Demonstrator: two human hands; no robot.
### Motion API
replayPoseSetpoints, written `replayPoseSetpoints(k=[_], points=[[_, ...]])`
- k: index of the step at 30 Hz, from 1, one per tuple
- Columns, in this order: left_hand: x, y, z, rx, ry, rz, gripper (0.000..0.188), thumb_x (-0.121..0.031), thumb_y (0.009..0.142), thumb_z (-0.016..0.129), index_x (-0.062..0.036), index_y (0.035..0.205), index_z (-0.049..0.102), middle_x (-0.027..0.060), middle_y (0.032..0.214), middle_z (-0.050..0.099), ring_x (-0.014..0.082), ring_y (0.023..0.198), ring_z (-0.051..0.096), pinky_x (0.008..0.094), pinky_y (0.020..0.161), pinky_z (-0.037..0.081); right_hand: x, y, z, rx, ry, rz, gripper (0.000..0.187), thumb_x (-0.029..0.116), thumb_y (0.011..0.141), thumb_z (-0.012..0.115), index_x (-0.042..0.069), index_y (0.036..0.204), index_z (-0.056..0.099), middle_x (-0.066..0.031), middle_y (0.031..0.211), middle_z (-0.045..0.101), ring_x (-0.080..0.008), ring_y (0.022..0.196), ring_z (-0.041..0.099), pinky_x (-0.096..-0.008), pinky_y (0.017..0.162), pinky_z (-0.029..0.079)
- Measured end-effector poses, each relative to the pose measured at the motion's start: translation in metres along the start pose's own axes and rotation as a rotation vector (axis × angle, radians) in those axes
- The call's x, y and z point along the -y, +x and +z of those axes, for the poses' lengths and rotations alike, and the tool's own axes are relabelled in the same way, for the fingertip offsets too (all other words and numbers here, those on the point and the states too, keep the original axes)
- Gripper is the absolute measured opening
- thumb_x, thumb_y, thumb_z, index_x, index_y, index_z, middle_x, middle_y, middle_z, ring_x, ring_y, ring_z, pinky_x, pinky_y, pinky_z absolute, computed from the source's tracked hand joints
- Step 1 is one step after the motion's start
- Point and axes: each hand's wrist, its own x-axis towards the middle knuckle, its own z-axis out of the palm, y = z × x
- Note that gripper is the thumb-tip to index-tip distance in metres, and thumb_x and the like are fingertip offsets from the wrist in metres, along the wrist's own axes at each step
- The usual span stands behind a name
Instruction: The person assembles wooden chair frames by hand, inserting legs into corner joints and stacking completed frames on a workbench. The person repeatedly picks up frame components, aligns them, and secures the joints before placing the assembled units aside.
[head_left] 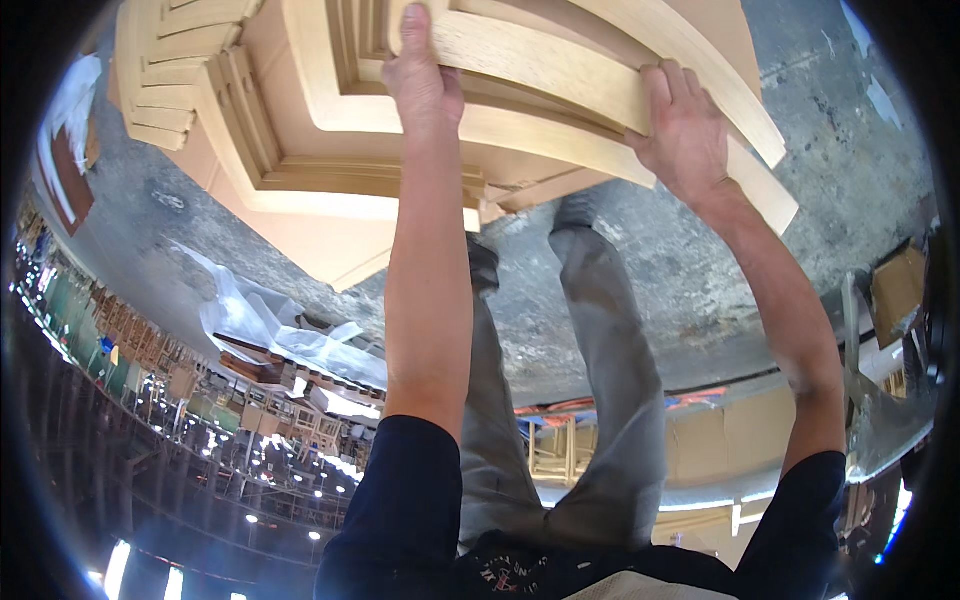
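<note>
Looking down from the head view, I read one relation first: the curved wooden slat (545, 62) lies spanned between both hands, its long axis running from 10 o'clock down to 4 o'clock. My left hand (425, 95) sits just before 12, at the slat's upper end, thumb stretched along the top and fingers curled in; it looks closed on the wood, though the underside of the grip is hidden. My right hand (690, 140) is between 1 and 2 o'clock, its fingers bent over the slat and nearly closed. From there most of the length lies toward 10 — a stretch of pale wood beyond, toward 4, seems to be the same piece, but I cannot be sure. Neither hand has to reach for it.

What crowds the slat is close by. A second curved rail (690, 55) runs almost parallel on the 1 o'clock side, just beside my right fingers. Below the slat, an angled frame (325, 108) bends round its corner at 11; nested frame pieces (222, 120) and stacked slats (160, 115) fill 10 to 11, with a cardboard sheet (350, 245) underneath. The trousered legs (610, 320) stand toward 6 on the concrete floor (700, 300) — well clear of the slat. Clear plastic sheeting (240, 305) lies at 9.
</note>
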Motion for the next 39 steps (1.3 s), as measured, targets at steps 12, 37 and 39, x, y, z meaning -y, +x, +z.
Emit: replayPoseSetpoints(k=[12, 37, 39], points=[[-0.01, -0.021, 0.045, 0.25, 0.387, -0.108, 0.049, -0.033, 0.09, 0.069, 0.0008, 0.123, 0.057, 0.01, 0.106, 0.063, 0.0184, 0.095, 0.061, 0.035, 0.082, 0.052, -0.099, 0.018, 0.032, -0.057, -0.14, 0.052, 0.06, 0.024, 0.073, 0.08, 0.005, 0.121, 0.05, -0.0132, 0.114, 0.056, -0.0335, 0.105, 0.058, -0.0433, 0.085, 0.052], [0.03, -0.104, -0.295, -0.079, -0.3, -0.384, 0.089, -0.061, 0.083, 0.065, -0.0093, 0.147, 0.031, 0.0094, 0.146, 0.04, 0.0273, 0.135, 0.038, 0.0491, 0.108, 0.035, 0.245, -0.006, 0.21, 0.888, 1.07, 0.313, 0.089, 0.069, 0.088, 0.052, -0.004, 0.138, 0.047, -0.0256, 0.138, 0.049, -0.0351, 0.131, 0.047, -0.0397, 0.111, 0.036], [0.01, -0.119, -0.307, -0.003, -0.285, -0.418, 0.091, -0.062, 0.08, 0.067, -0.0064, 0.144, 0.036, 0.0087, 0.141, 0.045, 0.0273, 0.131, 0.043, 0.0479, 0.108, 0.035, 0.25, -0.021, 0.215, 0.887, 0.944, 0.32, 0.099, 0.067, 0.082, 0.062, -0.003, 0.146, 0.033, -0.0278, 0.14, 0.046, -0.0366, 0.132, 0.045, -0.0404, 0.111, 0.036]])
